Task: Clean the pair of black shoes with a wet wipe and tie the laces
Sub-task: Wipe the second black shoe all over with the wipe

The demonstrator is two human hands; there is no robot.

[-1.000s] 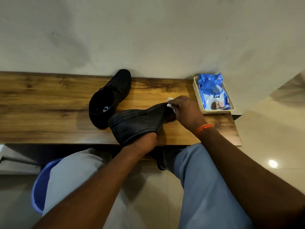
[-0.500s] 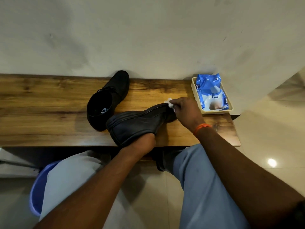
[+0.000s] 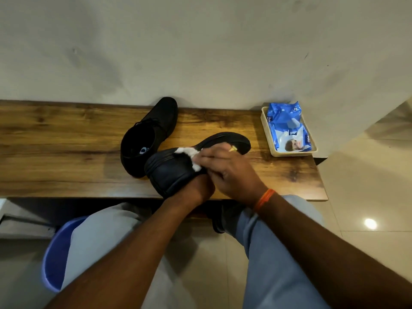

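Observation:
One black shoe lies on its side over the front edge of the wooden bench, sole turned toward the wall. My left hand is pushed into its opening, and only the wrist and back of the hand show. My right hand holds a crumpled white wet wipe and presses it against the shoe's side near the heel. The second black shoe stands upright just behind, its toe against the wall and its laces loose.
A blue pack of wet wipes lies in a cream tray at the bench's right end by the wall. A blue plastic bin stands on the tiled floor under my left knee. My legs are under the bench edge.
My right hand slid the wipe from the toe end back toward the heel. The held shoe rolled over, so its sole now shows.

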